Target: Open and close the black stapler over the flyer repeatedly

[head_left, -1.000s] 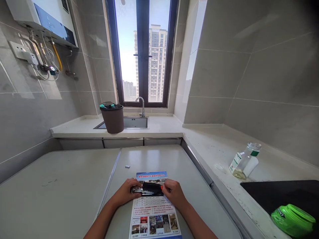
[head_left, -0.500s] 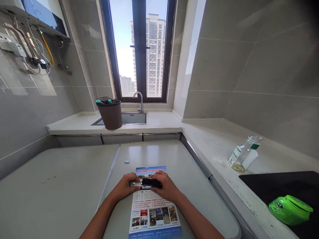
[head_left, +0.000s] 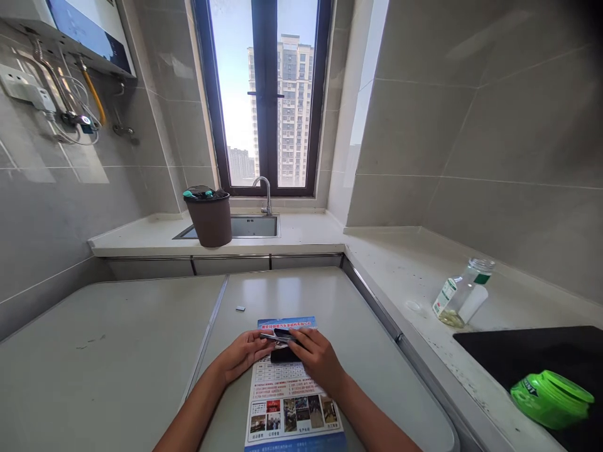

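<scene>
A printed flyer lies flat on the grey table in front of me. Over its upper part both hands hold a black and metal stapler. My left hand pinches the metal end on the left side. My right hand is wrapped over the black body from the right. The stapler's metal arm looks lifted apart from its black part. A small white scrap lies on the table beyond the flyer.
A brown bin stands by the sink and tap under the window. On the right counter a clear bottle leans, and a green lid rests on a black mat. A water heater hangs at the upper left.
The hands have shifted on the stapler: its metal part now stands raised away from the black body. The view has tilted slightly; the flyer has stayed in place.
</scene>
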{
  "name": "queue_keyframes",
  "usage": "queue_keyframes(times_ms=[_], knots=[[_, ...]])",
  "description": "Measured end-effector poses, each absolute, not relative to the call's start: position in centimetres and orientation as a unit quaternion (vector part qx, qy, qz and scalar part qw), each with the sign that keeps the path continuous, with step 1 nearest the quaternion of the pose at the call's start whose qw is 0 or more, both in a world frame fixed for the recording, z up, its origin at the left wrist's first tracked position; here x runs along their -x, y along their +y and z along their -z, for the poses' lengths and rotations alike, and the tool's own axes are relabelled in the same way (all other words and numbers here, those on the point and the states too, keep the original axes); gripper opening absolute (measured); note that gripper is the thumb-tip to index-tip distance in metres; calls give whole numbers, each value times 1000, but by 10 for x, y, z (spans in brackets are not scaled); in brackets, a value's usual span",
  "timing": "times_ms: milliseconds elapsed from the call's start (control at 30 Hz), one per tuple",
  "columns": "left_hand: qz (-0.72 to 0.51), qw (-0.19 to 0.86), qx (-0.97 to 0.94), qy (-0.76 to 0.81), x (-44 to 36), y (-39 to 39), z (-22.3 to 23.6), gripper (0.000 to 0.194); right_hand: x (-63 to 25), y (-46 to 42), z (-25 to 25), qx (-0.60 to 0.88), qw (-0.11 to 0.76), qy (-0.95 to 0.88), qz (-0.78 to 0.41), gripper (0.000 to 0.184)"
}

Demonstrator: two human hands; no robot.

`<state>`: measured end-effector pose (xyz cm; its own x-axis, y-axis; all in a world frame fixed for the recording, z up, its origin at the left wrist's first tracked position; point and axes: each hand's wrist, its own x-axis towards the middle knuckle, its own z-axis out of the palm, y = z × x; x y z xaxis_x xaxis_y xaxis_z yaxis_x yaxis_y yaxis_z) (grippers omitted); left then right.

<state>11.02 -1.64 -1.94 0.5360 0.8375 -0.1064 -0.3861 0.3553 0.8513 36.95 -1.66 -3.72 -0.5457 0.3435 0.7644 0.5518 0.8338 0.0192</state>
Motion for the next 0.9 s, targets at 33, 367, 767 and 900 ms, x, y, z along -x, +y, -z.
queue_keyframes(times_ms=[33, 367, 767, 900], knots=[[-395, 781, -399, 273, -109, -16, 20, 35, -368, -18, 37, 254, 396, -868, 155, 37], [-409, 792, -359, 276, -102, -10, 30, 36, -370, -23, 38, 247, 365, -864, 244, 28], [-392, 811, -342, 269, -102, -7, 32, 36, -370, -33, 25, 262, 364, -847, 286, 28], [-389, 810, -343, 275, -103, -10, 26, 35, -371, -33, 29, 262, 365, -850, 274, 31]])
